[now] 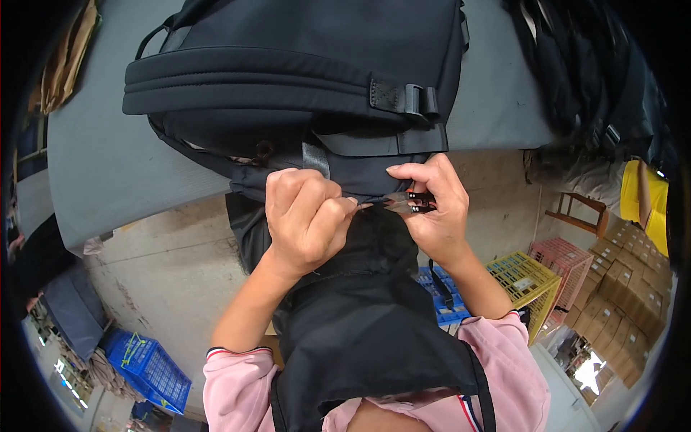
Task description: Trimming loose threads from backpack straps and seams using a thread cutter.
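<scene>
A black backpack lies on the grey table with its padded shoulder strap and plastic buckle on top. My left hand is closed in a pinch on the backpack's near edge, at a seam. Close beside it, my right hand is closed round small thread snips. Their metal blades point left toward my left fingertips and touch or nearly touch the black fabric there. The exact spot between the blades is too small to make out.
The grey table ends just beyond my hands. Black bags are heaped at its right. On the floor stand a blue crate, a yellow crate, a pink crate and stacked cardboard boxes. My black apron hangs below the edge.
</scene>
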`<state>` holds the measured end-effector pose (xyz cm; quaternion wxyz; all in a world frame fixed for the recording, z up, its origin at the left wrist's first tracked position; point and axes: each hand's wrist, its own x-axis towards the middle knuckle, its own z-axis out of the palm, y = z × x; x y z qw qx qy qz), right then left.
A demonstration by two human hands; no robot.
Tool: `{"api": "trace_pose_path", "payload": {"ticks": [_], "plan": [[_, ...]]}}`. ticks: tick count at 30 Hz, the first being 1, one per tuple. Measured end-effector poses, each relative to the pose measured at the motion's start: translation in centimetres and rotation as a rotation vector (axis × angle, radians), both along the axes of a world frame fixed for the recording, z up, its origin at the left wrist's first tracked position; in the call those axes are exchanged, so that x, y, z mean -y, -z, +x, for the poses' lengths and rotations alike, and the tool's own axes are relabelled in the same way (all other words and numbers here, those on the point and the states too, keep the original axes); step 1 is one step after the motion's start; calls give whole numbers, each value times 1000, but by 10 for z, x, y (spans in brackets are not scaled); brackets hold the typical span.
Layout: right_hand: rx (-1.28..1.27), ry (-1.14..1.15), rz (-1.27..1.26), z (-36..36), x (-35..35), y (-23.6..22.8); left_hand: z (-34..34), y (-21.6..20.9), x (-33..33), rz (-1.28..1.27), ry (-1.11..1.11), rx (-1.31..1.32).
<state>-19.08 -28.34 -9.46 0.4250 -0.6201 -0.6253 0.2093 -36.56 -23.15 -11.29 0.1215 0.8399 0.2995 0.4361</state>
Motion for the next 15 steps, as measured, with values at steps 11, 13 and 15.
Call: {"api": "trace_pose_path", "payload": {"ticks": [11, 13, 15], "plan": [[-109, -84, -59, -14, 12, -5, 2, 7, 3, 67, -41, 51], [-55, -94, -53, -7, 10, -9, 6, 3, -1, -102, -27, 52], [-359, -176, -150, 6, 9, -19, 3, -10, -2, -161, 13, 59]]}}
